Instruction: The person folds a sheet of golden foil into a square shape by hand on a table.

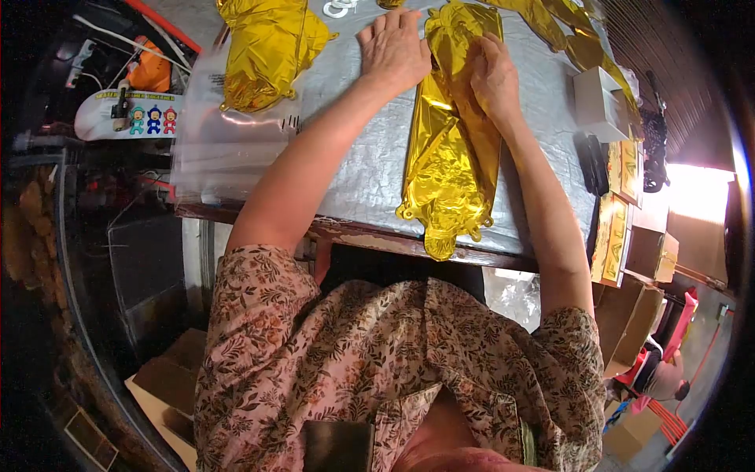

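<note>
A flattened gold foil balloon (452, 169) lies lengthwise on the table in front of me, its tabbed lower end hanging over the near edge. My left hand (395, 53) rests palm down beside the upper left edge of the foil, fingers stretched out. On the opposite side, my right hand (495, 79) has bent fingers on the foil's upper right edge, where the sheet looks folded inward. Its thumb is hidden. Further left, another crumpled gold foil balloon (271, 55) sits partly on clear plastic bags (236, 153).
The table (354, 177) has a grey sheet over it. More gold foil (543, 23) and a white box (602, 102) are along its right side. White rings (340, 8) lie at the far edge. Cardboard boxes (629, 322) stand at right, with another person (664, 374) beyond.
</note>
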### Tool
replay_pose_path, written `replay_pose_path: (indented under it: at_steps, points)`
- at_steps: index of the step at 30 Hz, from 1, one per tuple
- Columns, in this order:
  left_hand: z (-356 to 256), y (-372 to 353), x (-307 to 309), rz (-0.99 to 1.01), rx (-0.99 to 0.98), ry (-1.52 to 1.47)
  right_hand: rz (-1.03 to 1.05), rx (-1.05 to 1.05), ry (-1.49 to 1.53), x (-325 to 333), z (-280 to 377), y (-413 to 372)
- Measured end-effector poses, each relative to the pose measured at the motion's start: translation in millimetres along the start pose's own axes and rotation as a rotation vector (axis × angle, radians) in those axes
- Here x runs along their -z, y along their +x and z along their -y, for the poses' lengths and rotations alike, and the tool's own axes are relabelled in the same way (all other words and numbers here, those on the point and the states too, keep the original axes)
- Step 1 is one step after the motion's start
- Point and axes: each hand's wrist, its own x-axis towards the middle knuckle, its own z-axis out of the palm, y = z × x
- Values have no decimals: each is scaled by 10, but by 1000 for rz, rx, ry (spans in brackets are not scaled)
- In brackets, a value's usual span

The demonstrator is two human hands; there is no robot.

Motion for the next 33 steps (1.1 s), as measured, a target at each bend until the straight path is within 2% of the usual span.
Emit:
replay_pose_path:
  at_steps: [18, 24, 26, 27, 30, 31, 33]
  points:
    - [53, 1, -55, 37, 26, 73, -31, 32, -2, -16, 14, 4]
    - [76, 89, 17, 83, 80, 0, -28, 2, -34, -48, 37, 9]
    - [147, 169, 64, 162, 163, -53, -34, -22, -31, -67, 41, -7]
    - [140, 189, 132, 165, 155, -55, -41, -27, -35, -70, 40, -7]
    - [150, 229, 329, -128, -36, -439, -41, 3, -32, -69, 23, -2]
    - [187, 256, 328, -27, -46, -499, -49, -1, -32, -72, 20, 3]
    - [-81, 205, 415, 20, -134, -477, -89, 20, -49, -77, 44, -7]
